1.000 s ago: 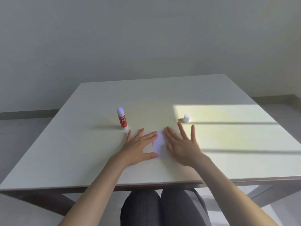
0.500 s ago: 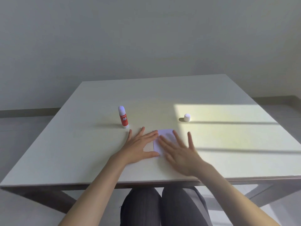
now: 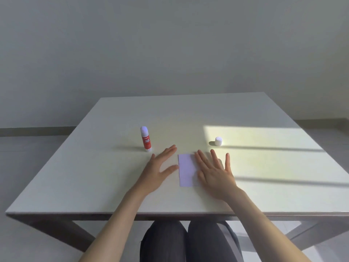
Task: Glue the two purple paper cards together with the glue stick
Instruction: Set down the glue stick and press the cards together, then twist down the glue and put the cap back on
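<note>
Purple cards [image 3: 187,169], seemingly stacked, are being pressed flat by the right hand [image 3: 215,173], fingers spread; the left hand [image 3: 156,171], also spread, is hovering at 9 o'clock. Recapping the glue stick [image 3: 145,138] is likely next.

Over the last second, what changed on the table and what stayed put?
The left hand slid left off the purple card, uncovering its left part; it now lies open beside the card, thumb tip at the edge. The right hand drew slightly back and rests flat on the card's right part. Nothing was picked up. The glue stick, the white cap and the card stayed where they were.
</note>
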`<state>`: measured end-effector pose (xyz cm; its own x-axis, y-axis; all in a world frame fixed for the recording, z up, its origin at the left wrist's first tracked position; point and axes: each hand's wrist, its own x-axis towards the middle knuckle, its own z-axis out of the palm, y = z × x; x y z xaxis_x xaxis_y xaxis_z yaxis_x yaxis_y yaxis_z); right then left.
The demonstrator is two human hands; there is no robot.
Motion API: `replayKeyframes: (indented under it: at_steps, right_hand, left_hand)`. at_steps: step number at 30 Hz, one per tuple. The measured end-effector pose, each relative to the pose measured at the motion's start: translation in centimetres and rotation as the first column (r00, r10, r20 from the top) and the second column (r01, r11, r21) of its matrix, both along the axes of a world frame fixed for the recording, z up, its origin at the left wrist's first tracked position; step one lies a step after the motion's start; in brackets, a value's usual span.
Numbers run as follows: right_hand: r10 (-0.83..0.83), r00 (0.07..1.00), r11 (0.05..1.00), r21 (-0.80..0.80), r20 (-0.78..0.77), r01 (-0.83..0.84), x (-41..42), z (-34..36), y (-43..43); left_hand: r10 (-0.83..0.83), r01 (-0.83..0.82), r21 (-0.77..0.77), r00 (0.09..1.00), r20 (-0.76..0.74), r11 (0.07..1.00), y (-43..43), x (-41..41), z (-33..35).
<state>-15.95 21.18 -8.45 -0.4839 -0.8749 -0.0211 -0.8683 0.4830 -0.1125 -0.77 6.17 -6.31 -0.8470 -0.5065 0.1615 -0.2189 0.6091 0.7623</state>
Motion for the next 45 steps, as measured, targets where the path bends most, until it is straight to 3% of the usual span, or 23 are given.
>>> replayKeyframes:
  at_steps: [2, 5, 9, 14, 16, 18, 20, 22, 24, 26, 27, 28, 30, 31, 33, 35, 36, 38, 40, 41, 42, 43, 45]
  right_hand:
    - [0.001, 1.0, 0.997, -0.082, 0.025, 0.001, 0.0, 0.0, 0.3]
    - [-0.024, 0.981, 0.94, -0.33, 0.191, 0.087, 0.2, 0.3, 0.7]
    - [-0.049, 0.956, 0.815, -0.542, 0.291, 0.206, 0.6, 1.2, 0.9]
    - [0.063, 0.916, 0.679, -0.69, 0.396, 0.252, 2.3, 2.8, 0.5]
    - [0.167, 0.673, 0.68, -0.578, 0.72, 0.45, 3.3, 4.2, -0.7]
    - [0.238, 0.213, 0.751, -0.318, 0.948, 0.578, 4.0, 5.4, -2.4]
    - [0.26, -0.153, 0.811, -0.13, 0.953, 0.57, 4.1, 6.6, -3.3]
    - [0.307, -0.292, 0.808, -0.086, 0.906, 0.583, 4.1, 7.3, -3.6]
    - [0.379, -0.162, 0.753, -0.202, 0.911, 0.626, 4.5, 7.6, -3.9]
    - [0.35, 0.453, 0.615, -0.566, 0.82, 0.548, 5.1, 7.1, -4.0]
    - [0.208, 0.795, 0.541, -0.744, 0.57, 0.392, 5.3, 6.8, -4.0]
    - [0.044, 0.97, 0.52, -0.835, 0.237, 0.181, 5.3, 6.6, -3.9]
    - [-0.111, 0.974, 0.53, -0.841, -0.196, -0.109, 4.9, 6.5, -3.6]
    - [-0.095, 0.983, 0.55, -0.831, -0.16, -0.083, 4.6, 6.6, -3.5]
    - [0.064, 0.926, 0.599, -0.756, 0.373, 0.263, 4.7, 7.9, -3.1]
    - [0.267, 0.336, 0.726, -0.418, 0.903, 0.546, 4.6, 9.1, -2.8]
    - [0.318, -0.002, 0.78, -0.261, 0.948, 0.569, 4.2, 9.4, -2.6]
    - [0.405, -0.269, 0.793, -0.189, 0.874, 0.58, 4.0, 9.5, -2.4]
    - [0.503, -0.073, 0.713, -0.366, 0.861, 0.598, 4.3, 9.4, -2.4]
    - [0.501, 0.276, 0.628, -0.564, 0.82, 0.536, 4.7, 9.0, -2.5]
    - [0.383, 0.7, 0.545, -0.759, 0.603, 0.356, 5.0, 8.5, -2.5]
    - [0.21, 0.951, 0.516, -0.852, 0.228, 0.09, 5.2, 8.0, -2.6]
    - [0.048, 0.955, 0.502, -0.82, -0.292, -0.276, 4.9, 7.4, -2.8]
  left_hand:
    - [0.378, -0.354, 0.132, 0.874, -0.305, 0.926, -0.2, 0.8, 0.3]
    - [0.677, -0.633, 0.251, 0.636, -0.371, 0.732, -1.9, 0.6, 1.1]
    - [0.705, -0.661, 0.262, 0.695, -0.139, 0.703, -3.6, -1.9, 1.5]
    - [0.658, -0.559, 0.376, 0.718, -0.226, 0.739, -2.3, -3.2, 2.6]
    - [0.548, -0.33, 0.561, 0.789, -0.277, 0.759, -1.1, -3.4, 3.4]
    - [0.439, -0.09, 0.688, 0.827, -0.351, 0.72, 0.1, -3.5, 3.9]
    - [0.375, 0.009, 0.713, 0.847, -0.378, 0.701, 1.0, -3.2, 4.3]
    - [0.386, 0.022, 0.727, 0.836, -0.389, 0.686, 1.3, -2.8, 4.9]
    - [0.431, 0.015, 0.736, 0.802, -0.413, 0.677, 1.4, -2.6, 5.6]
    - [0.474, 0.014, 0.753, 0.769, -0.428, 0.658, 1.8, -2.6, 6.2]
    - [0.491, 0.018, 0.764, 0.756, -0.433, 0.646, 2.1, -2.7, 6.5]
    - [0.501, 0.017, 0.767, 0.748, -0.435, 0.641, 2.3, -2.8, 6.7]
    - [0.507, 0.019, 0.765, 0.738, -0.445, 0.643, 2.7, -2.8, 7.0]
    - [0.508, 0.029, 0.766, 0.732, -0.454, 0.642, 2.7, -2.7, 7.2]
    - [0.507, 0.04, 0.761, 0.723, -0.47, 0.648, 2.6, -2.5, 7.4]
    - [0.5, 0.031, 0.745, 0.723, -0.477, 0.666, 2.3, -2.2, 7.5]
    - [0.491, 0.032, 0.738, 0.727, -0.48, 0.674, 2.3, -2.1, 7.6]
    - [0.48, 0.035, 0.729, 0.73, -0.486, 0.684, 2.3, -2.0, 7.8]
    - [0.486, 0.02, 0.724, 0.729, -0.482, 0.689, 2.3, -2.0, 8.1]
    - [0.493, 0.011, 0.726, 0.727, -0.478, 0.688, 2.3, -2.0, 8.2]
    - [0.501, 0.007, 0.73, 0.723, -0.475, 0.683, 2.4, -2.0, 8.2]
    - [0.508, 0.007, 0.737, 0.72, -0.473, 0.676, 2.5, -2.0, 8.3]
    - [0.515, 0.016, 0.747, 0.715, -0.473, 0.664, 2.5, -2.0, 8.4]
